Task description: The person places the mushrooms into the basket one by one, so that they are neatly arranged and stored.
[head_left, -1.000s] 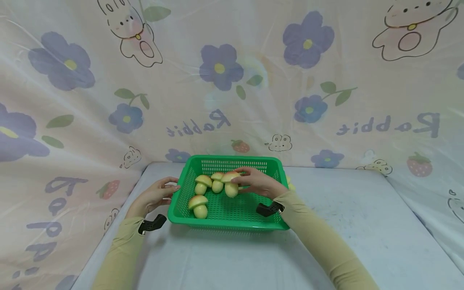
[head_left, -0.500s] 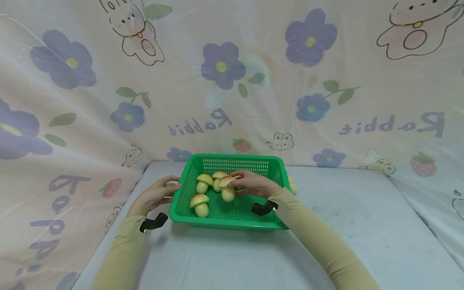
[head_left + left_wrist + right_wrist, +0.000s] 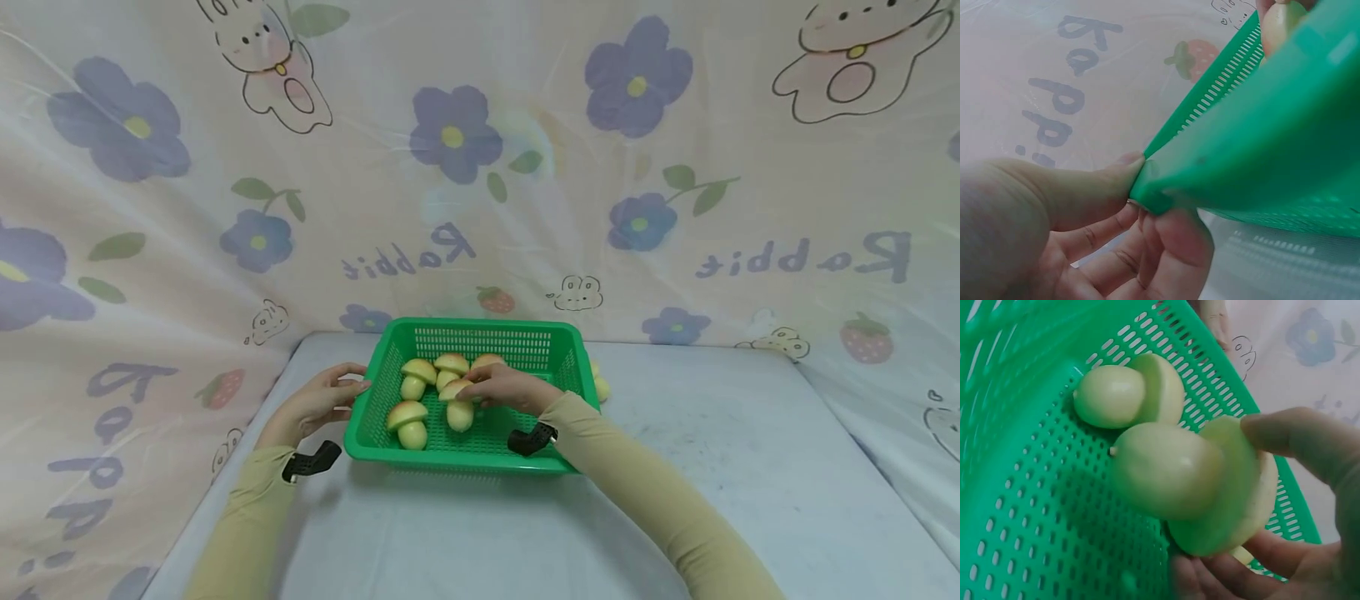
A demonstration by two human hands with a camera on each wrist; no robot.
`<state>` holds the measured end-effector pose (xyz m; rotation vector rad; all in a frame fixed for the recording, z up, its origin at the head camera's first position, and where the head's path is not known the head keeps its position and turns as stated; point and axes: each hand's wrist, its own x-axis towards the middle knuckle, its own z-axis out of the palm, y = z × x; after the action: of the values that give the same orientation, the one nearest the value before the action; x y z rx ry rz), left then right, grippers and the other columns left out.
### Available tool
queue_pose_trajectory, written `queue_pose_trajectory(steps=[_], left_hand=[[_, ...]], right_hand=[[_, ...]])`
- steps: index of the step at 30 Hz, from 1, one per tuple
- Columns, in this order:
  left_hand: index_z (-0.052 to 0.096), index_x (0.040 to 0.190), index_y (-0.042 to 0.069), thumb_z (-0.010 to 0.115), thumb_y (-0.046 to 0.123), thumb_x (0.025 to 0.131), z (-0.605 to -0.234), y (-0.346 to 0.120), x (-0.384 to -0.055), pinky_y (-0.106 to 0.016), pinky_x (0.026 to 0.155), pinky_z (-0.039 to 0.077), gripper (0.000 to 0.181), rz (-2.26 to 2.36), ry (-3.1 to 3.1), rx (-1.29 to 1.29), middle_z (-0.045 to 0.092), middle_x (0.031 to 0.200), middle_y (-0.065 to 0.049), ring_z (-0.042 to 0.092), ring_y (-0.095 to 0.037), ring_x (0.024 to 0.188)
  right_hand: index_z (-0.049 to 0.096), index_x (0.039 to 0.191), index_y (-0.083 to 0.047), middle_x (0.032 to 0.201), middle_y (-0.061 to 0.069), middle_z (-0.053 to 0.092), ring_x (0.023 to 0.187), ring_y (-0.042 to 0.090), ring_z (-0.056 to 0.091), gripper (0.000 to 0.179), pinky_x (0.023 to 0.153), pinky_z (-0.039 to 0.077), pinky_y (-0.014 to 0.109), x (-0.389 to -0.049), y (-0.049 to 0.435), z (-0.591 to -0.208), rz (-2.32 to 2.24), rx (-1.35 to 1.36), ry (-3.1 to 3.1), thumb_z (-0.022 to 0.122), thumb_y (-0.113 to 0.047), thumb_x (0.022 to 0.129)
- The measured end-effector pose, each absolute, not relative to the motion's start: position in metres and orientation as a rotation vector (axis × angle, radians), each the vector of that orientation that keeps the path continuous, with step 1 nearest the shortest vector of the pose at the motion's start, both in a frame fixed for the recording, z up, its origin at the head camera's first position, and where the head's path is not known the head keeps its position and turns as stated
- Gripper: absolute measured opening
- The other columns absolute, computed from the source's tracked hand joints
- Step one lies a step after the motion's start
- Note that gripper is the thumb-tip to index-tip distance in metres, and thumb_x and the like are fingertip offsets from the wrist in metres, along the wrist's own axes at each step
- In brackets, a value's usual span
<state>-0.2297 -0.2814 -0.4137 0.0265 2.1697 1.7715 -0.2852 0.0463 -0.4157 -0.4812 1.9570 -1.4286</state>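
My right hand grips a mushroom by its cap, inside the green basket. In the right wrist view the held mushroom has a pale rounded stem and a reddish-yellow cap, thumb on one side and fingers under the other. Near it lies a front-left mushroom. Farther back sit a left mushroom, a middle one and another cap, partly hidden by my hand. At the basket's left side, my left hand pinches the rim between thumb and fingers.
Pale yellow-green pieces show just past the basket's right side, mostly hidden by it. The basket stands on a table with a white cover. A patterned curtain hangs behind and along the left side.
My right hand has carried the held mushroom left and nearer to me, over the basket floor. Another mushroom cap behind it now shows. My left hand stays at the rim.
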Motion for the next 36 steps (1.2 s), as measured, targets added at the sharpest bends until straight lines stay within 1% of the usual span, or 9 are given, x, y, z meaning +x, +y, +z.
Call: queue_pose_trajectory(steps=[4,9,13,21,24,28,31,36], left_hand=[[0.035,0.139,0.003,0.060,0.026,0.096,-0.414,-0.282,-0.231,-0.036,0.076,0.055,0.054,1.781,2.160,0.028,0.064,0.103,-0.010,0.065,-0.021,0.087],[0.036,0.139,0.002,0.060,0.024,0.097,-0.415,-0.281,-0.231,-0.036,0.076,0.055,0.053,1.789,2.156,0.020,0.064,0.103,-0.010,0.065,-0.020,0.086],[0.036,0.139,0.002,0.059,0.023,0.097,-0.416,-0.281,-0.230,-0.036,0.076,0.055,0.052,1.790,2.156,0.022,0.064,0.102,-0.010,0.065,-0.020,0.086],[0.037,0.138,0.003,0.058,0.023,0.098,-0.416,-0.282,-0.230,-0.036,0.076,0.054,0.050,1.787,2.164,0.011,0.064,0.101,-0.008,0.065,-0.020,0.086],[0.037,0.138,0.003,0.058,0.023,0.098,-0.416,-0.282,-0.230,-0.036,0.077,0.054,0.050,1.789,2.162,0.014,0.064,0.102,-0.009,0.065,-0.020,0.086],[0.037,0.138,0.003,0.059,0.023,0.097,-0.416,-0.282,-0.230,-0.037,0.077,0.055,0.051,1.791,2.160,0.017,0.064,0.101,-0.009,0.065,-0.020,0.086],[0.037,0.138,0.003,0.059,0.023,0.097,-0.417,-0.282,-0.230,-0.036,0.076,0.055,0.051,1.793,2.160,0.015,0.064,0.101,-0.008,0.065,-0.019,0.086],[0.037,0.137,0.002,0.059,0.023,0.097,-0.417,-0.282,-0.230,-0.037,0.077,0.055,0.050,1.806,2.151,0.031,0.064,0.104,-0.009,0.065,-0.020,0.087]], right_hand=[[0.050,0.134,0.002,0.137,0.015,0.046,0.114,0.024,0.053,0.051,0.097,0.043,0.047,-0.285,0.046,-0.418,-1.414,-0.472,1.959,0.066,-0.018,0.091],[0.052,0.131,0.002,0.138,0.016,0.045,0.117,0.026,0.052,0.047,0.097,0.043,0.047,-0.285,0.047,-0.420,-1.403,-0.494,1.952,0.065,-0.018,0.091],[0.053,0.130,0.002,0.136,0.015,0.046,0.116,0.026,0.052,0.045,0.097,0.043,0.047,-0.285,0.048,-0.421,-1.403,-0.499,1.956,0.066,-0.018,0.091],[0.054,0.131,-0.001,0.135,0.011,0.048,0.113,0.023,0.054,0.050,0.095,0.045,0.044,-0.288,0.045,-0.426,-1.347,-0.495,1.998,0.071,-0.021,0.088],[0.058,0.126,-0.001,0.131,0.010,0.052,0.110,0.021,0.055,0.046,0.095,0.045,0.045,-0.289,0.043,-0.428,-1.319,-0.516,2.004,0.071,-0.021,0.088],[0.060,0.123,0.000,0.130,0.009,0.052,0.111,0.020,0.054,0.041,0.096,0.043,0.047,-0.289,0.041,-0.429,-1.320,-0.517,1.982,0.070,-0.020,0.088],[0.056,0.127,0.002,0.132,0.012,0.051,0.110,0.021,0.055,0.047,0.094,0.045,0.045,-0.288,0.040,-0.429,-1.321,-0.507,1.986,0.071,-0.020,0.087],[0.049,0.134,0.004,0.133,0.013,0.050,0.102,0.021,0.059,0.058,0.090,0.049,0.040,-0.289,0.038,-0.431,-1.313,-0.480,1.999,0.073,-0.020,0.087]])
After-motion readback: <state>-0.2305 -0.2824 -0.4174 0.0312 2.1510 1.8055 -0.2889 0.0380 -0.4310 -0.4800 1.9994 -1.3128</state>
